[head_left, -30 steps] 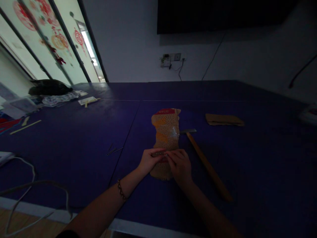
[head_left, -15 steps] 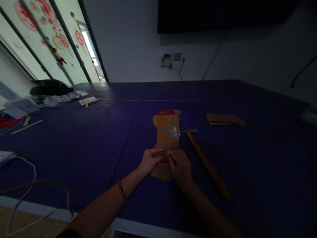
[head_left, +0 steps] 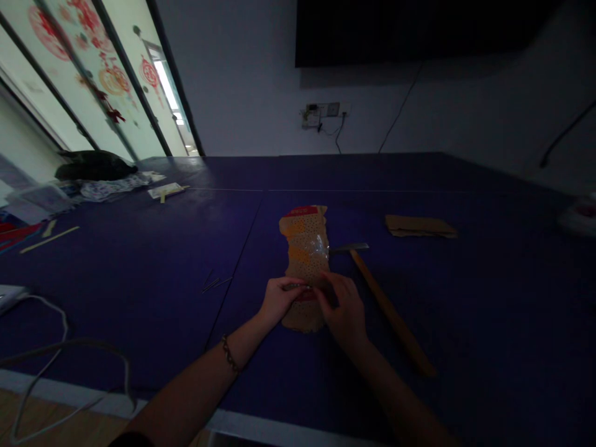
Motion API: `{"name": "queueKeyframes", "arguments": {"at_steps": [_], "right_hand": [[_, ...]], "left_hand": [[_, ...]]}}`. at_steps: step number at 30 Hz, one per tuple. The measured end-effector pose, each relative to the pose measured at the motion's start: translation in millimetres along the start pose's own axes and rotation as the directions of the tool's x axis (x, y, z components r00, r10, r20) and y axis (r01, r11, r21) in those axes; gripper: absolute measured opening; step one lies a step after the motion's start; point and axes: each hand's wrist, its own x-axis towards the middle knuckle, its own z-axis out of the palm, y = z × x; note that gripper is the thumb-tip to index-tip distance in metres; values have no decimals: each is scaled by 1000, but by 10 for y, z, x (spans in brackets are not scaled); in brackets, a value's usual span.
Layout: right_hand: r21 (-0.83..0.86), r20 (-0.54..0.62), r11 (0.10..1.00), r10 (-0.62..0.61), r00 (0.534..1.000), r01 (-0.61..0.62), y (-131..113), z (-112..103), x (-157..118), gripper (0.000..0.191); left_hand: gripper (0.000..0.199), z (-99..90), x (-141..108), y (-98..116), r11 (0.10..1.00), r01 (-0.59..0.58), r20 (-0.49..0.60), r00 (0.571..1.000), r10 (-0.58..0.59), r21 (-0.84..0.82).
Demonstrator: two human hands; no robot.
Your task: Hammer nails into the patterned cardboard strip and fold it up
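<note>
A long piece of brown cardboard, with ragged edges, dark dots, orange print and red bands, lies on the table in front of me. Over its lower part my left hand pinches a narrow strip between thumb and fingers. I cannot tell whether that strip is a fold of the cardboard or a separate piece. My right hand is at the strip's right end, thumb and forefinger apart, the thumb close to it. Right of the cardboard lies a hammer with a wooden handle, its metal head beside the cardboard's edge.
Several thin nails lie to the left. Folded brown cardboard sits at the right. A white power strip with cables is at the left edge; a black bag and papers are farther back on the purple table.
The cardboard has shifted slightly left. My right forefinger has lifted away from the thumb, opening a gap. My left hand keeps its pinch, and the hammer stays where it was.
</note>
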Motion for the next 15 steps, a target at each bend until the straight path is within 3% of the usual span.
{"name": "queueKeyframes", "arguments": {"at_steps": [3,5,8,10,12,15], "right_hand": [[-111,25,992,68,997,-65,153,-234,47,21],[-258,59,948,207,977,-186,323,-433,-34,25],[-503,134,791,471,872,-350,590,-699,-299,44],[-587,193,720,568,800,-370,712,-812,-464,47],[-604,265,714,598,756,-354,771,-862,-535,38],[-621,349,705,641,684,-343,794,-850,-427,17]], "left_hand": [[17,-9,33,-19,999,1,-25,1000,0,41],[18,-7,46,-39,999,9,-24,1000,-8,38],[19,3,54,-59,1000,16,-2,1000,-16,15],[19,10,53,-54,1000,16,15,1000,-16,-4],[19,13,50,-37,1000,18,26,1000,-18,-16],[19,12,43,-5,1000,17,37,999,-16,-21]]}}
